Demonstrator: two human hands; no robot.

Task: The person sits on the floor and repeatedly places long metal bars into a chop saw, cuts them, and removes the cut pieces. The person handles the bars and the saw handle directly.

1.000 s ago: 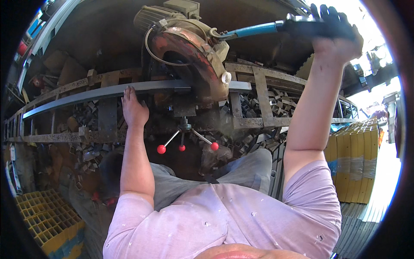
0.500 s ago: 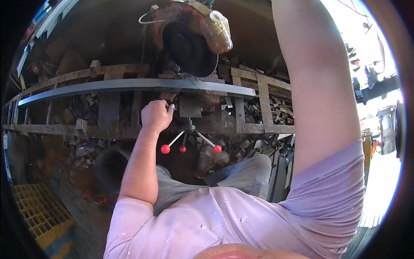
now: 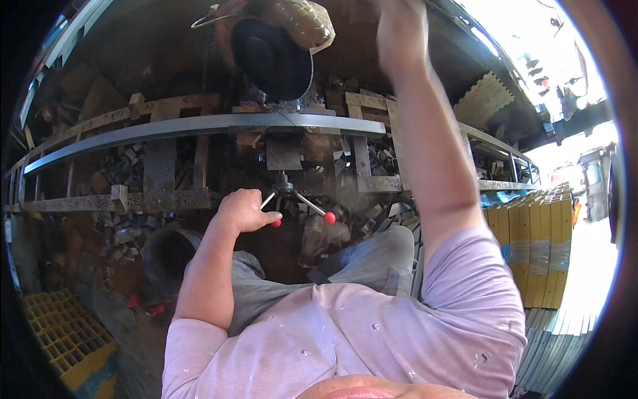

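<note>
My left hand (image 3: 245, 211) is closed over one spoke of a three-spoke handle (image 3: 285, 188) with red ball knobs, below a vise block (image 3: 284, 154). The knob of that spoke is hidden in my hand; two other red knobs show. Stretched out to the far side, my right hand (image 3: 403, 36) is smeared by motion at the upper edge, so its fingers cannot be read. A long grey metal bar (image 3: 199, 124) lies across the vise and the frame. Behind the bar stands a cut-off saw with a round dark blade (image 3: 272, 63).
A steel rack frame (image 3: 159, 201) runs left to right, with many cut metal pieces (image 3: 385, 159) around it. Yellow stacked profiles (image 3: 531, 246) stand at the right. At lower left sits a yellow bundle of square tubes (image 3: 66, 332); a dark round bucket (image 3: 166, 251) is by my left leg.
My left hand has come down from beside the bar onto the handle's left spoke, covering its knob. My right arm has swung inward, and its hand now shows at the top.
</note>
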